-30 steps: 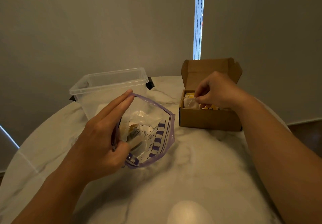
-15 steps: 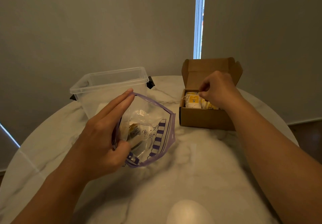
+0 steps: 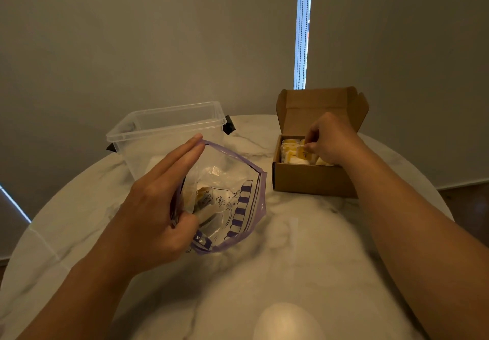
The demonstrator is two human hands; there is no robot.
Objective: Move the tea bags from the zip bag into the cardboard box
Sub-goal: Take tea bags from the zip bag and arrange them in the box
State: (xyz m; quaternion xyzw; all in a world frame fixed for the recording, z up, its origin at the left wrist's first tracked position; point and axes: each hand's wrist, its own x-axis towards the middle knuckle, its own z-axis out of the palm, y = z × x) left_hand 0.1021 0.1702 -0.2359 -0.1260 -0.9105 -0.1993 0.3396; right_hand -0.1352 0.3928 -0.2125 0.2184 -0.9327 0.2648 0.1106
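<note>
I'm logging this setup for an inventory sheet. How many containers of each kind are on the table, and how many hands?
Zip bag: 1
Cardboard box: 1
Clear plastic tub: 1
Hands: 2, left and right
Total: 5
Tea bags lie in the bag and box, too bunched to count.

The left hand (image 3: 156, 207) holds the zip bag (image 3: 238, 207) open near the middle of the table (image 3: 304, 247), pinching its left side with thumb and flat fingers. On the right, the right hand (image 3: 330, 138) reaches into the open box (image 3: 312, 181) and pinches a yellow tea bag (image 3: 296, 154). A clear tub (image 3: 164, 128) stands far left.
</note>
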